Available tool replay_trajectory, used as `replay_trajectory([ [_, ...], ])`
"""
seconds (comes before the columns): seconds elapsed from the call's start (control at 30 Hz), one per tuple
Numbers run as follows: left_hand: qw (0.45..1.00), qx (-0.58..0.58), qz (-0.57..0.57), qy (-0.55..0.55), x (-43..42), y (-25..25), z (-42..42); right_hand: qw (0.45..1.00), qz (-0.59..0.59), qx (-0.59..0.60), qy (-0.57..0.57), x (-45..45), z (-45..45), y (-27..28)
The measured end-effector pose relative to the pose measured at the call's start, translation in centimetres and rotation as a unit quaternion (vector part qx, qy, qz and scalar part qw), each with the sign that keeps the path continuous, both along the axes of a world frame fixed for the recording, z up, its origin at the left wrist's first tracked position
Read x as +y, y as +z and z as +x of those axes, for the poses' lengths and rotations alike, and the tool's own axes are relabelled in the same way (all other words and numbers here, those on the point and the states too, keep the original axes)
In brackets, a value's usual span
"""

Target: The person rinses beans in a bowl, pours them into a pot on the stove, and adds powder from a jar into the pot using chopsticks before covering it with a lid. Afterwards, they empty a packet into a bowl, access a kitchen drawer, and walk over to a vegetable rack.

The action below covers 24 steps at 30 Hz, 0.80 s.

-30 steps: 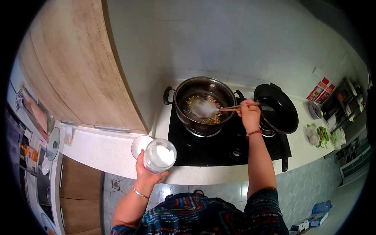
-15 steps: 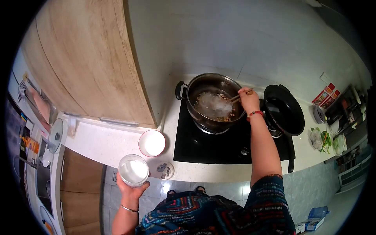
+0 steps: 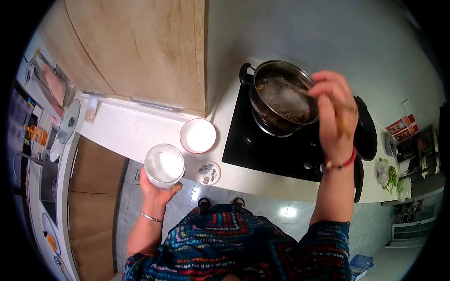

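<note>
My left hand (image 3: pixel 157 189) grips a clear round jar (image 3: pixel 165 167) from below and the side; something white shows inside. My right hand (image 3: pixel 333 110), slightly blurred, is raised over the right rim of a steel pot (image 3: pixel 276 122). Its fingers are closed on chopsticks (image 3: pixel 302 91) that slant toward the pot. Cloudy liquid (image 3: pixel 286 99) with small brownish bits fills the pot's lower part. Left of the stove, a white bowl with a red rim (image 3: pixel 198 136) rests near the jar. By the counter's front edge lies a round printed lid (image 3: pixel 208 173).
The pot stands on a black glass cooktop (image 3: pixel 281 157). A black frying pan (image 3: pixel 368 131) sits behind my right wrist, its handle toward the front edge. Green vegetables (image 3: pixel 391 181) and bags lie farther right. A wooden cabinet (image 3: pixel 136 51) overhangs the counter at left.
My right hand has lifted and drawn back from the pot with the chopsticks. My left hand still holds the jar. The view has shifted, so the pot appears higher and farther right.
</note>
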<state>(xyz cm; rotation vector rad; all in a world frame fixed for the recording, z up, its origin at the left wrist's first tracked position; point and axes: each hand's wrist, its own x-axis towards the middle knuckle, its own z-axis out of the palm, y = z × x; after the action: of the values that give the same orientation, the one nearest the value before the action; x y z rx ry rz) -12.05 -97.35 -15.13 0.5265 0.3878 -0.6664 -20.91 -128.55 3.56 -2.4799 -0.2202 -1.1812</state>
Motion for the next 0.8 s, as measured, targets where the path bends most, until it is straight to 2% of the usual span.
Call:
replay_trajectory([
  [0.03,1.0,-0.005,-0.012,-0.005,0.1,-0.1,0.2,0.996,-0.081,-0.029,0.02,0.4,0.3,-1.3],
  [0.1,1.0,-0.002,-0.015,-0.013,0.3,0.1,0.4,0.989,-0.013,0.093,0.115,3.9,-0.8,-3.8],
  [0.13,1.0,0.005,-0.008,-0.009,0.5,0.1,0.5,0.987,-0.028,0.125,0.094,5.7,-0.5,-6.3],
  [0.2,1.0,0.014,0.002,-0.003,0.9,0.1,0.5,0.944,-0.015,0.316,0.087,8.1,0.5,-12.3],
  [0.27,1.0,0.019,-0.002,-0.007,1.4,0.2,0.7,0.879,-0.063,0.469,0.049,10.0,1.3,-16.8],
  [0.4,0.998,-0.016,-0.003,-0.054,3.0,-1.1,1.2,0.884,-0.083,0.459,0.033,13.1,1.3,-22.4],
  [0.43,0.998,-0.018,-0.006,-0.058,3.2,-1.3,1.3,0.865,-0.103,0.491,0.021,13.7,1.5,-22.8],
  [0.47,0.998,-0.02,-0.01,-0.062,3.4,-1.4,1.5,0.843,-0.122,0.523,0.01,14.1,1.8,-23.1],
  [0.57,0.997,-0.017,-0.016,-0.074,3.8,-1.7,1.7,0.849,-0.107,0.516,-0.033,14.6,2.4,-23.6],
  [0.8,0.996,0.007,0.008,-0.092,3.8,-2.4,2.1,0.846,-0.066,0.526,-0.055,15.4,3.5,-23.2],
])
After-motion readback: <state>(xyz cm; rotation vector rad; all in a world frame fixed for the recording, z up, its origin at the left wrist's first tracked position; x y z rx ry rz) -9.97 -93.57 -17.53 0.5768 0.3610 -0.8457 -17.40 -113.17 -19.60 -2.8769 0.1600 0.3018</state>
